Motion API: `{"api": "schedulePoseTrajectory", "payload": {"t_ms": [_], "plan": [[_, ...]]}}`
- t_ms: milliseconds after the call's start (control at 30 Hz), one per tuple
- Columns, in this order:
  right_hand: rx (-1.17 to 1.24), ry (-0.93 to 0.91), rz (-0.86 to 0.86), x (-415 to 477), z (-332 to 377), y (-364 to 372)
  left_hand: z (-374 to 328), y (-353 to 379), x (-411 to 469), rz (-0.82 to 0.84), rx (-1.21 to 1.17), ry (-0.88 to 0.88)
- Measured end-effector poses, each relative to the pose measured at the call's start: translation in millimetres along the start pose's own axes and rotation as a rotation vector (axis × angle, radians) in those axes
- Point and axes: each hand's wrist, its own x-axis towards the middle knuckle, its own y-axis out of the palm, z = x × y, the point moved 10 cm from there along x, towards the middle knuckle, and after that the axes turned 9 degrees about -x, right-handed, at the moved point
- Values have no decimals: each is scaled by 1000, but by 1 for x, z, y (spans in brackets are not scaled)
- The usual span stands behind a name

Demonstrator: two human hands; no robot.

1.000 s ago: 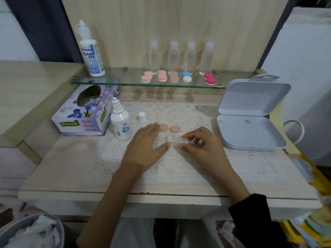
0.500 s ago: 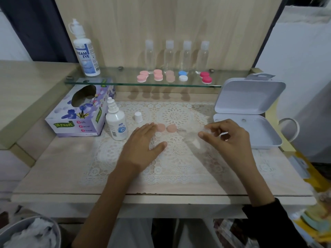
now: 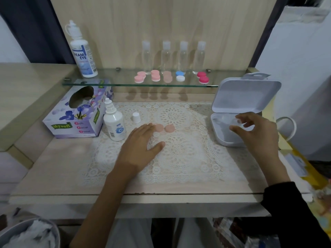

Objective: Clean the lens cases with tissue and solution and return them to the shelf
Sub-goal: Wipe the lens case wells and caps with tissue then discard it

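My left hand (image 3: pixel 141 147) lies flat on the lace mat (image 3: pixel 179 158), its fingertips just left of two peach lens-case caps (image 3: pixel 164 128). Over the open white box (image 3: pixel 245 97), my right hand (image 3: pixel 256 135) pinches a clear lens-case base (image 3: pixel 236 122) between thumb and fingers; the piece is blurred and partly hidden. The small solution bottle (image 3: pixel 114 126) stands uncapped beside the tissue box (image 3: pixel 77 115), its white cap (image 3: pixel 136 117) on the mat. Several closed lens cases (image 3: pixel 170 76) in pink, peach, blue-white and magenta sit on the glass shelf (image 3: pixel 107 83).
A tall eye-solution bottle (image 3: pixel 81 51) stands at the shelf's left end, and several clear bottles (image 3: pixel 173 56) line the back. A white mug handle (image 3: pixel 290 129) shows right of the box. A bin with used tissue (image 3: pixel 26 233) sits low left.
My right hand has carried the clear case base from the mat's middle rightward to above the open white box. My left hand stays flat on the mat.
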Motion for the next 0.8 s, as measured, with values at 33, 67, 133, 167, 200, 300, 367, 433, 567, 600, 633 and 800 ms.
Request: {"api": "schedulePoseTrajectory", "payload": {"t_ms": [33,67,133,167,200,300,367,433,567,600,633,800], "plan": [[-12,-20,10,1,1,1,0,0,0,0,0,-1],[-25,-46,20,3,3,2,0,0,0,1,1,-3],[-46,-114,20,4,8,3,0,0,0,5,4,-4],[-50,-147,6,4,10,2,0,0,0,6,4,-4],[-52,-176,-11,3,12,1,-1,0,0,6,3,-4],[-58,-236,-57,3,15,-1,-1,0,0,2,2,-4],[-59,-262,-74,3,16,-1,-1,0,0,2,3,-4],[-62,-279,-84,2,17,0,-1,0,0,4,3,-3],[-47,-241,-85,2,16,-2,-2,-1,-1,4,-1,0],[-51,-235,-84,1,16,-2,-2,-1,-1,4,-2,0],[-63,-234,-86,1,16,-2,-2,-1,-1,5,-1,0],[-98,-219,-96,1,12,-2,-2,-1,-1,5,3,0]]}}
